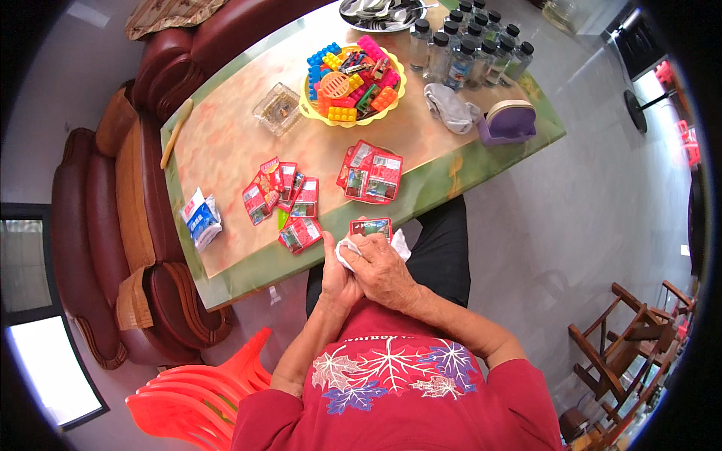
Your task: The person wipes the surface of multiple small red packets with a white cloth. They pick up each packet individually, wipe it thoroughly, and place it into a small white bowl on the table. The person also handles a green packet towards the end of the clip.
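Observation:
Both hands meet in front of my torso, close to the near table edge. My right hand (387, 272) is closed on a crumpled white tissue (401, 245), pressing it at a small red packet (374, 225) with a picture on it. My left hand (336, 278) supports the packet from below; its thumb points up and most of its fingers are hidden behind the right hand. On the table ahead lie a stack of similar red packets (382, 177) and, to the left, a loose spread of several more (261, 197), with a bit of green among them.
A yellow basket (398, 92) of toy blocks, a glass ashtray (277, 110), several capped bottles (460, 66), a grey cloth (449, 110) and a purple container (508, 126) stand farther back. A tissue pack (201, 219) lies left. Red plastic chairs (203, 395) stand at lower left.

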A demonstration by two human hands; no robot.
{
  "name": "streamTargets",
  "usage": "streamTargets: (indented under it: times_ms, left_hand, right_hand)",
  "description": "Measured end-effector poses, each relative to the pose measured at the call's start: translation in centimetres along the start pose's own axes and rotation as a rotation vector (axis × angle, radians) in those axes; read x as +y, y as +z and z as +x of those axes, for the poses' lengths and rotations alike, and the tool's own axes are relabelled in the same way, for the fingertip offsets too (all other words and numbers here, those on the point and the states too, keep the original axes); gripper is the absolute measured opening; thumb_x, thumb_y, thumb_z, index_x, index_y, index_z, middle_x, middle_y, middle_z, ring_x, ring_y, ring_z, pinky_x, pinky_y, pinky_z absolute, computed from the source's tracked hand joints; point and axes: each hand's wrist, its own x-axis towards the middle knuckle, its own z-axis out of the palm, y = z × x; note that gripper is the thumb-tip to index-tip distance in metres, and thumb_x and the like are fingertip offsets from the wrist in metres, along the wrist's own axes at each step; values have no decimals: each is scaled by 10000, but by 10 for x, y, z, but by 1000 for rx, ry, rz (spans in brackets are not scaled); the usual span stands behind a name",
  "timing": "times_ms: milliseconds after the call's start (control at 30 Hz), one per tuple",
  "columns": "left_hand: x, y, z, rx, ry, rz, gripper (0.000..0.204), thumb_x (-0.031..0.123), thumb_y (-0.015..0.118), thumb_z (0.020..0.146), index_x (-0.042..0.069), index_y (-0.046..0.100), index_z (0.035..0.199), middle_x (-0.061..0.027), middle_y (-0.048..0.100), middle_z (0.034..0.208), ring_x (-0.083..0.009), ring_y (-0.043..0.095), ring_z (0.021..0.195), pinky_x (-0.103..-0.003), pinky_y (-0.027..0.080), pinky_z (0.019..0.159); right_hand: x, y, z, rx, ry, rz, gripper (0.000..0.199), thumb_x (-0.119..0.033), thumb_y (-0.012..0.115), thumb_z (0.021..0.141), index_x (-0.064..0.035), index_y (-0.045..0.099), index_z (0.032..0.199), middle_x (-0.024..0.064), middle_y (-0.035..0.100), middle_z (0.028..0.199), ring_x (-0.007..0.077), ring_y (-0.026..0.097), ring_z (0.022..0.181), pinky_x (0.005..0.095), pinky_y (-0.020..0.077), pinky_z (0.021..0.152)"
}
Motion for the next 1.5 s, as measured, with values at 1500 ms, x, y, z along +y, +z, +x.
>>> streamTargets:
  times_ms: [1500]
  left_hand:
    - [-3, 27, 7, 432, 495, 572, 193, 41, 592, 879, 67, 561, 1068, -44, 649, 954, -134, 634, 837, -276, 526, 705]
  right_hand:
    - [11, -28, 4, -70, 634, 901, 292, -223, 607, 885, 3, 598, 1071, 48, 541, 950, 111, 529, 818, 282, 453, 711]
